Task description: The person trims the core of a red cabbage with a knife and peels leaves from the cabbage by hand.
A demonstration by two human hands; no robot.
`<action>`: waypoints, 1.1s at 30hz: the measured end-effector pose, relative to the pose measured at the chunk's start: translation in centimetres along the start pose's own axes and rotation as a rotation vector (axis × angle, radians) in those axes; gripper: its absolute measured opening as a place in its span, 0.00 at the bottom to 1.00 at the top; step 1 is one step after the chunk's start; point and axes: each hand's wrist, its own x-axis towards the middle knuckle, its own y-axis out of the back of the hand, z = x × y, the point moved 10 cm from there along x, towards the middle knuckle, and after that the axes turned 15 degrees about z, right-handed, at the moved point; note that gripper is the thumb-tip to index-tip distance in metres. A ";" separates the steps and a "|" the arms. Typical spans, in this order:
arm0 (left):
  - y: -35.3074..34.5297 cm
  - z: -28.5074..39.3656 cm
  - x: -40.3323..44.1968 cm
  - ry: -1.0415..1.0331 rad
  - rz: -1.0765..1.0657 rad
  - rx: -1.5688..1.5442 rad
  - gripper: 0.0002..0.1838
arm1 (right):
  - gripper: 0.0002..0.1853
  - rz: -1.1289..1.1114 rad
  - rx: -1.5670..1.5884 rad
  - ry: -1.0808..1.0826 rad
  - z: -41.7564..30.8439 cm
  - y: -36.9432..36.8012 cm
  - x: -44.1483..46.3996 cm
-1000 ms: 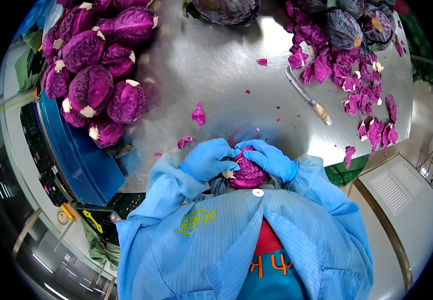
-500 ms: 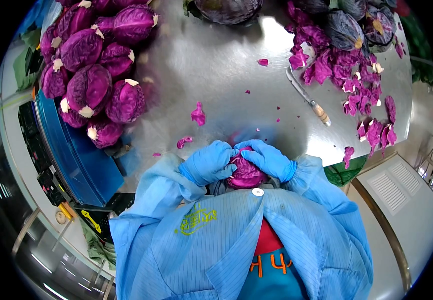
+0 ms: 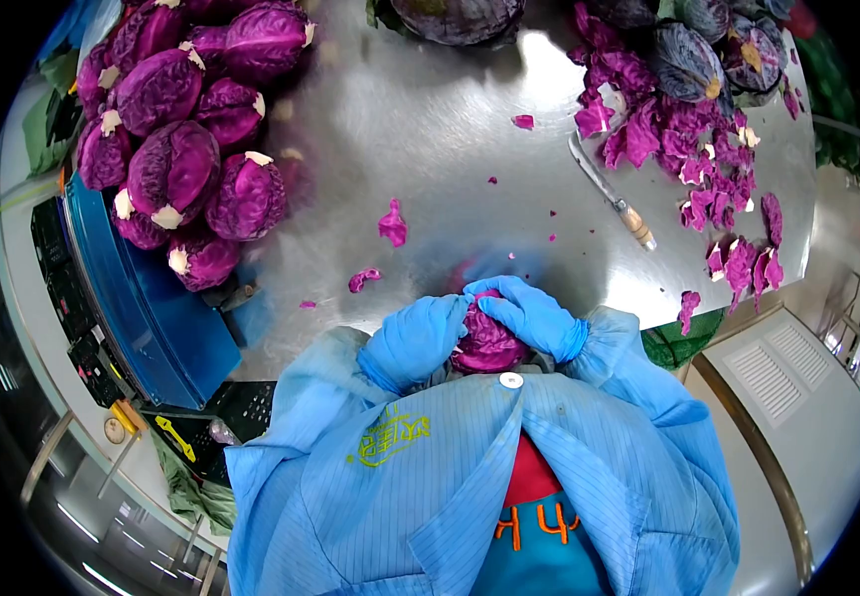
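Observation:
A purple cabbage head (image 3: 490,343) is held close to my chest, at the near edge of the metal table (image 3: 430,169). My left hand (image 3: 414,341), in a blue glove, wraps round its left side with the fingers curled. From the right, my right hand (image 3: 529,316), gloved too, grips its top and right side. The fingertips of both hands come close together at the top of the cabbage. Small purple leaf pieces (image 3: 393,223) lie on the table beyond my left hand. A knife with a wooden handle (image 3: 634,224) rests farther right.
Peeled purple cabbages (image 3: 173,175) are piled at the left, above a blue bin (image 3: 147,298). Dark unpeeled cabbages (image 3: 688,62) and a heap of torn leaves (image 3: 663,134) occupy the back right. Another dark cabbage (image 3: 458,18) sits at the far edge of view.
My left hand has shifted slightly down and turned over the cabbage's left side, hiding the pale stem end seen earlier. My right hand has hardly moved.

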 end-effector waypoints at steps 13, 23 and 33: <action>-0.2 0.2 -0.9 -0.086 0.231 0.025 0.21 | 0.29 -0.089 0.250 -0.310 0.2 -0.7 -0.8; 2.7 -0.3 -0.9 -0.014 0.314 -0.416 0.24 | 0.32 -0.072 0.289 -0.294 0.7 -1.0 -0.7; 1.0 -2.3 0.9 0.080 0.013 -0.461 0.19 | 0.31 -0.083 0.070 -0.254 -0.6 -0.2 -0.7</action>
